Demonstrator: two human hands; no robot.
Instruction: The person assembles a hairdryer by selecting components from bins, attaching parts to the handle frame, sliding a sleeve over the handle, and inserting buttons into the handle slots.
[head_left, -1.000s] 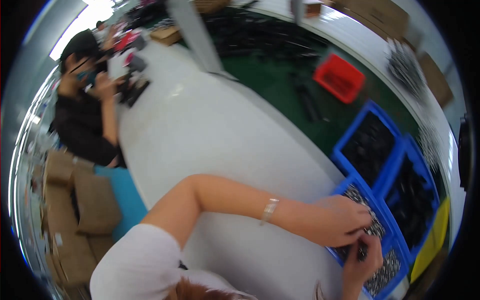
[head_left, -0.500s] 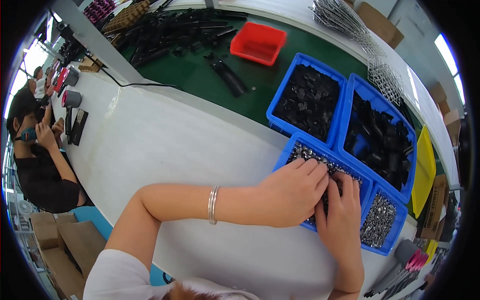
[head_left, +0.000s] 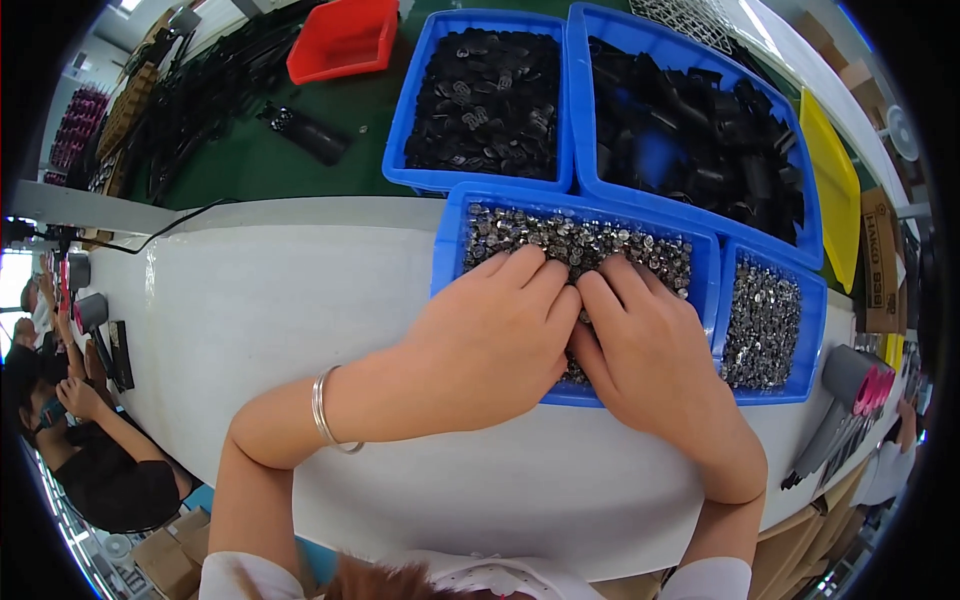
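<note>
Left hand (head_left: 490, 340) and right hand (head_left: 645, 350) lie flat, fingers extended, side by side at frame centre. Both press on small metal parts (head_left: 590, 245) in a blue bin (head_left: 447, 250); nothing visibly grasped.

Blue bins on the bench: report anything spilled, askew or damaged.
Nothing stands out. Both hands, left hand and right hand, rest in the bin of small silvery parts; its parts stay inside, and the neighbouring bins sit square.
</note>
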